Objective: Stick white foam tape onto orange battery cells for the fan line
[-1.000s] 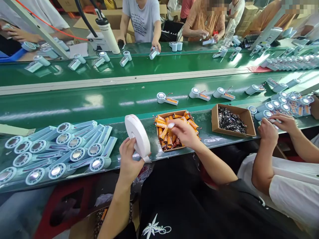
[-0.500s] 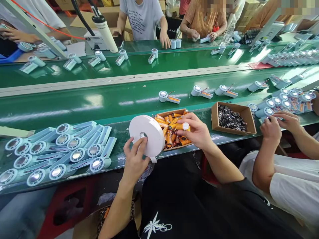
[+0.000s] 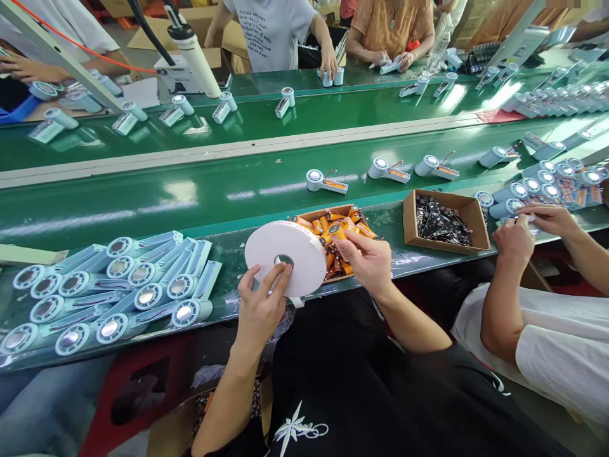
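Note:
A large white roll of tape (image 3: pixel 304 247) is in my left hand (image 3: pixel 264 301), whose fingers reach toward its centre hole. A short loose tape end hangs at the roll's lower edge. Between the thumb and fingers of my right hand (image 3: pixel 368 257) is an orange cylindrical battery (image 3: pixel 335 232), close to the roll's right edge. Just behind both hands, a cardboard box (image 3: pixel 343 208) holds many more orange batteries (image 3: pixel 354 214); the roll hides its left part.
Light-blue fan housings (image 3: pixel 143 274) lie piled at left. A box of small dark parts (image 3: pixel 445 222) stands right, beside a co-worker's hands (image 3: pixel 516 238). Housings with wired batteries (image 3: pixel 333 182) sit on the green conveyor belt (image 3: pixel 228 190). Other people work across it.
The tape roll has turned to face me more. My right hand has moved left with the battery, toward the roll. Across the belt, a person's hand has moved onto two blue housings.

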`<state>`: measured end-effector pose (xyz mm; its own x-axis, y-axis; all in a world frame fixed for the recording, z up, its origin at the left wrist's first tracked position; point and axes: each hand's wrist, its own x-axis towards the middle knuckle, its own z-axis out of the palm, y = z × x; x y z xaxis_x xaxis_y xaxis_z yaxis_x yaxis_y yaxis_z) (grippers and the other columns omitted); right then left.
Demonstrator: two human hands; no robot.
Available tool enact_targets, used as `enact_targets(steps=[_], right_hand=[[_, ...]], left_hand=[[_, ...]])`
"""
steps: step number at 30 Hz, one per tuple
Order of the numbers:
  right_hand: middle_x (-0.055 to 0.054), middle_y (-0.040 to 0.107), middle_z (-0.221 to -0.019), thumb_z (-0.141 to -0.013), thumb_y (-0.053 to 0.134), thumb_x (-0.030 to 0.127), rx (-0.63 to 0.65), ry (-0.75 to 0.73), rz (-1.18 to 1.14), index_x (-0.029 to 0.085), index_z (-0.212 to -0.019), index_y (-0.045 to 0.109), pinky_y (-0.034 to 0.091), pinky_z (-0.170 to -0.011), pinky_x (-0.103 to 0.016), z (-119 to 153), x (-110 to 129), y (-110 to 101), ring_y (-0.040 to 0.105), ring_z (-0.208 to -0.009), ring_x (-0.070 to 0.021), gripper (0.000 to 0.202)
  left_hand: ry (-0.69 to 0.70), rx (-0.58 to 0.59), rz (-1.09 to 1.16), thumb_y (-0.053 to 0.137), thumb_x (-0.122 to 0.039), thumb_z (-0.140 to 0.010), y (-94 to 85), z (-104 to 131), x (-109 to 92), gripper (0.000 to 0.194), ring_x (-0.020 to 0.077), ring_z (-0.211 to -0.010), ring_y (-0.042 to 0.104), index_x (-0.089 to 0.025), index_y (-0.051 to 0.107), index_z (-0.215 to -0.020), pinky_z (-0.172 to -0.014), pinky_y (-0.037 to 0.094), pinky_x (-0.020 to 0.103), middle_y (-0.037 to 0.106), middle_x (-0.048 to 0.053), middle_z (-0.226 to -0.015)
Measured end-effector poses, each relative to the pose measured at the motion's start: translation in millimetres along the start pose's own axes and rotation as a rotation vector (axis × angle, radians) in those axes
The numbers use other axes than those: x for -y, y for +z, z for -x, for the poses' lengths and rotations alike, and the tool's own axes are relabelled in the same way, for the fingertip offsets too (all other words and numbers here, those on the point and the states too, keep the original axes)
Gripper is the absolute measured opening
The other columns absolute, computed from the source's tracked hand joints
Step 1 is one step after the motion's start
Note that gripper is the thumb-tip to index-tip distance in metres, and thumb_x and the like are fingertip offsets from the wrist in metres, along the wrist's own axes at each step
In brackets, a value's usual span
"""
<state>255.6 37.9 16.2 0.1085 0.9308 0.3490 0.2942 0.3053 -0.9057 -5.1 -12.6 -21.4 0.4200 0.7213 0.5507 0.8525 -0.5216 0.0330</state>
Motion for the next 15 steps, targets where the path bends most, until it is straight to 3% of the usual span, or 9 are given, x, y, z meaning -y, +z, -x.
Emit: enact_targets(steps=[4,8,10,13,15], right_hand=[[-0.002,0.083,-0.094,-0.095,0.071,0.042,0.232,0.035,0.098,0.024,-0.111,0.084,0.061,-0.075,-0.031,-3.6,6.2,-9.7,0.077,-0.080,-0.0215,0.027],[-0.001,0.081,-0.090,-0.082,0.085,0.042,0.387,0.202,-0.108,0.023,-0.106,0.083,0.065,-0.079,-0.034,-15.1,-0.1,-13.9,0.077,-0.082,-0.0228,0.031],[-0.001,0.081,-0.095,-0.074,0.091,0.041,0.286,0.261,-0.307,0.024,-0.106,0.082,0.066,-0.085,-0.036,-15.8,-5.6,-4.7,0.078,-0.088,-0.0234,0.037],[-0.002,0.081,-0.100,-0.067,0.095,0.042,-0.041,0.277,-0.515,0.025,-0.101,0.079,0.066,-0.091,-0.039,-10.3,-11.7,10.3,0.078,-0.093,-0.0235,0.042],[-0.002,0.081,-0.097,-0.066,0.095,0.043,-0.099,0.277,-0.492,0.024,-0.099,0.078,0.065,-0.090,-0.039,-8.7,-13.0,7.8,0.077,-0.092,-0.0231,0.041]], left_hand=[[0.027,-0.006,-0.077,0.069,-0.001,-0.088,-6.9,-5.1,3.8,0.090,0.0349,-0.127,0.044,-0.029,0.037,-0.167,-0.107,0.045,0.045,0.074,0.002,-0.134],[0.062,-0.005,-0.117,0.070,-0.002,-0.089,-15.3,-13.6,5.7,0.090,0.0338,-0.118,0.044,-0.033,0.037,-0.166,-0.112,0.042,0.049,0.075,-0.001,-0.133],[0.064,-0.053,-0.123,0.073,-0.007,-0.090,-15.8,-17.5,0.7,0.088,0.0335,-0.114,0.042,-0.032,0.038,-0.166,-0.118,0.036,0.054,0.077,0.000,-0.128],[0.026,-0.139,-0.158,0.075,-0.015,-0.092,-12.0,-21.1,-11.6,0.082,0.0319,-0.111,0.042,-0.033,0.043,-0.164,-0.124,0.023,0.057,0.079,0.002,-0.121],[0.007,-0.139,-0.172,0.074,-0.016,-0.092,-9.6,-22.1,-16.7,0.076,0.0305,-0.111,0.042,-0.034,0.047,-0.161,-0.123,0.020,0.054,0.079,0.001,-0.121]])
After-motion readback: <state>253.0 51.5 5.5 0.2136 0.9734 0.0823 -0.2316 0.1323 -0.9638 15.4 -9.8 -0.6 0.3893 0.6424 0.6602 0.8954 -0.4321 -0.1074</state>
